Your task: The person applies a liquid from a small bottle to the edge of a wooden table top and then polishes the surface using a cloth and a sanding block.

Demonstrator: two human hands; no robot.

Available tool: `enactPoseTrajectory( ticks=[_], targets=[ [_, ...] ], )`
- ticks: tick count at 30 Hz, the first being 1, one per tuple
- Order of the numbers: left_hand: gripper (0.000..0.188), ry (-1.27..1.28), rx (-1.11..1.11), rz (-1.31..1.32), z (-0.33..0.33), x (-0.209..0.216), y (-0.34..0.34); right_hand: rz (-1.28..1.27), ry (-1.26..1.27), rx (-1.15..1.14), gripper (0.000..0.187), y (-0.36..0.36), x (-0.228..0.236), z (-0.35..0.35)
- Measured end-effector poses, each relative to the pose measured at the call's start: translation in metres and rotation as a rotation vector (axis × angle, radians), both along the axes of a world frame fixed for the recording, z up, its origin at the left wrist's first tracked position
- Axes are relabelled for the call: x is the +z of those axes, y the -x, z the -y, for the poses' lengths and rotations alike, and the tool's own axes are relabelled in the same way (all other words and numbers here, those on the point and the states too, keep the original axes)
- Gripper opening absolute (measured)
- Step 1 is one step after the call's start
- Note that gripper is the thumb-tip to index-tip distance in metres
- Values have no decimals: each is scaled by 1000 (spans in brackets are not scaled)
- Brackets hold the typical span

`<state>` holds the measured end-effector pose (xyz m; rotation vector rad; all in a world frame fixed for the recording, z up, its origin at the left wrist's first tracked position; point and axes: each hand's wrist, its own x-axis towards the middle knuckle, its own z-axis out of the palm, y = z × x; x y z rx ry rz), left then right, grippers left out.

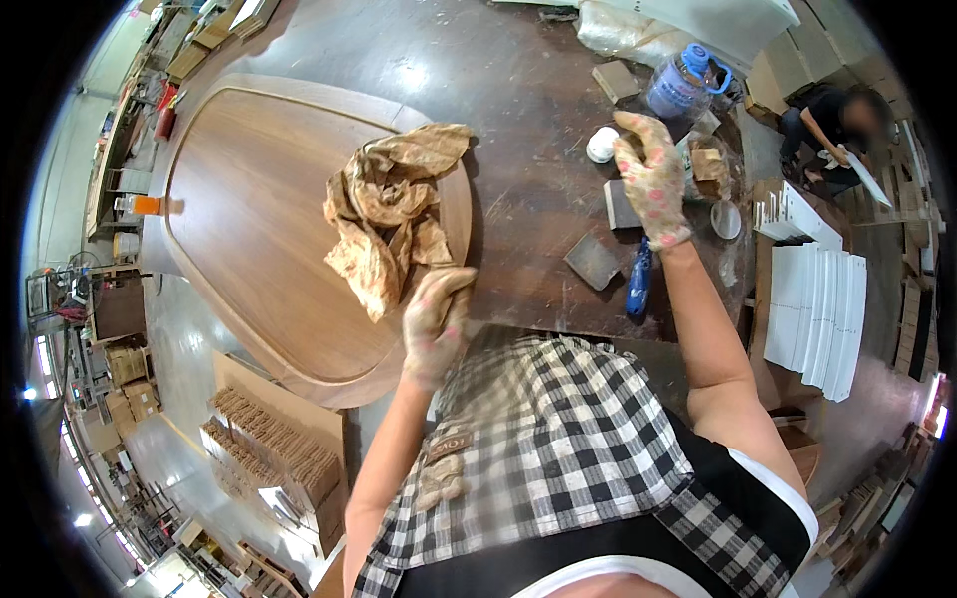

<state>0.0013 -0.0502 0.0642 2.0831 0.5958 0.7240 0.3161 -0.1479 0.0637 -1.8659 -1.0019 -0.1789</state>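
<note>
My left hand, in a pale patterned glove, is at the near edge of a rounded wooden panel. Its fingers are drawn together just below a crumpled brown cloth lying on the panel; whether they pinch anything is hidden. My right hand, gloved alike with pinkish spots, hovers over the right side of the dark table. Its thumb and fingers are curved and apart, with nothing seen between them. Beside its fingertips sits a small white round container. A grey sanding block lies under its near side.
Another dark sanding block and a blue-handled tool lie near my right wrist. Farther back stand a blue-capped plastic bottle and a tan block. White panels are stacked at right; another person crouches beyond.
</note>
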Motion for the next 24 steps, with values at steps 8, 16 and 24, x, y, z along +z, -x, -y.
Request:
enactPoseTrajectory(
  ticks=[8,16,24],
  targets=[
    [60,-27,-127,59,-40,-58,-161,-150,296,24,18,41,14,54],
    [54,-133,-254,-174,-55,-67,-209,-151,229,17,27,54,14,43],
    [55,-31,-227,-1,-18,-40,-118,63,239,449,22,65,18,-15]
  ],
)
